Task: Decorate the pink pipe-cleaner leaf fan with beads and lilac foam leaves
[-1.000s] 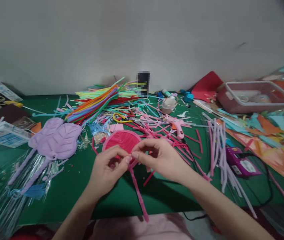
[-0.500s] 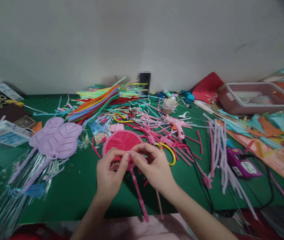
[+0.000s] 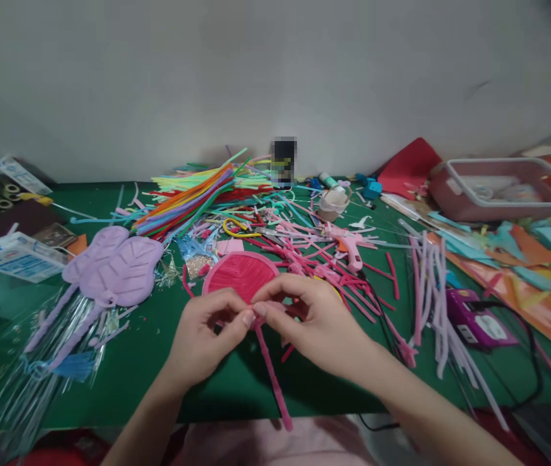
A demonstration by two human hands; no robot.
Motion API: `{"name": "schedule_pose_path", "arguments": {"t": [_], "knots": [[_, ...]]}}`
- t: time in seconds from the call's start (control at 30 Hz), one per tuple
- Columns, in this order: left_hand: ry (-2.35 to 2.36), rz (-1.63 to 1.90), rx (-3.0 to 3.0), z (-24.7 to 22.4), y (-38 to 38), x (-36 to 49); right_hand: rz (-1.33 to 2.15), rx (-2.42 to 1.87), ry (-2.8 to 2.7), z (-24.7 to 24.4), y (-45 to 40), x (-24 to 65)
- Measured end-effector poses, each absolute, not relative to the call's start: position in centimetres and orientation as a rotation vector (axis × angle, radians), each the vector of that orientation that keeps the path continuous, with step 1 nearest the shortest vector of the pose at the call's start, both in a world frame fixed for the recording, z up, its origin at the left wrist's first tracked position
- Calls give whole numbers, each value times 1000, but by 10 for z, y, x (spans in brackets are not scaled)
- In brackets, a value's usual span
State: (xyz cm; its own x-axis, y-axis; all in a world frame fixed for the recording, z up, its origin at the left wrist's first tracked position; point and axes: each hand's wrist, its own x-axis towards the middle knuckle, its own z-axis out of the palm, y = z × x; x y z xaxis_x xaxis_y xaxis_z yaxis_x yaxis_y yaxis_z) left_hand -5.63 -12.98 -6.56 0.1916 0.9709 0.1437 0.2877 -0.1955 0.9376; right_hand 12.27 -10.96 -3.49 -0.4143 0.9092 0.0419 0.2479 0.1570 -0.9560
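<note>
While our left hand (image 3: 210, 336) and right hand (image 3: 321, 323) meet in a narrow pinch, thumbs against fingertips, the pink fan (image 3: 241, 278) sits right behind them over the green worktop (image 3: 236, 404), handle (image 3: 272, 382) pointing back at us. The tips are right where handle meets fan, but whatever's between them is too small, so we can't tell exactly what they're gripping.

Container roundup: off to the right we've got a translucent pinkish plastic bin (image 3: 503, 211) with pale roundish items (image 3: 515, 193) inside, too blurry to name. Near the back, a little cup (image 3: 332, 208) has something whitish around its mouth; can't see how full. Just beside the fan's left edge, a small packet (image 3: 198, 266) shows gold-coloured bits. Over on our left, a blue-and-white box (image 3: 17, 255) lies near the lavender fans (image 3: 117, 272), contents hidden. A pink glue gun (image 3: 351, 249) lies by the pink pipe cleaners (image 3: 299, 264).
</note>
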Motion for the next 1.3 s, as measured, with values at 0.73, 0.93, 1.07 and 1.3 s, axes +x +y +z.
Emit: {"name": "schedule_pose_path", "arguments": {"t": [0.73,0.93,1.07,1.3], "knots": [[1361,1150,1580,-75,-136,-50,1256,-1160,-1520,-61,-119,108],[1286,899,1818,-65,-129,-64,1241,-1127,-1871,-48,-108,121],[1374,1028,1718,-69,-128,-58,1208,-1155,-1845,-50,-108,122],[1435,1189,1371,-84,-129,-45,1079,-1263,-1767,-64,-115,134]]}}
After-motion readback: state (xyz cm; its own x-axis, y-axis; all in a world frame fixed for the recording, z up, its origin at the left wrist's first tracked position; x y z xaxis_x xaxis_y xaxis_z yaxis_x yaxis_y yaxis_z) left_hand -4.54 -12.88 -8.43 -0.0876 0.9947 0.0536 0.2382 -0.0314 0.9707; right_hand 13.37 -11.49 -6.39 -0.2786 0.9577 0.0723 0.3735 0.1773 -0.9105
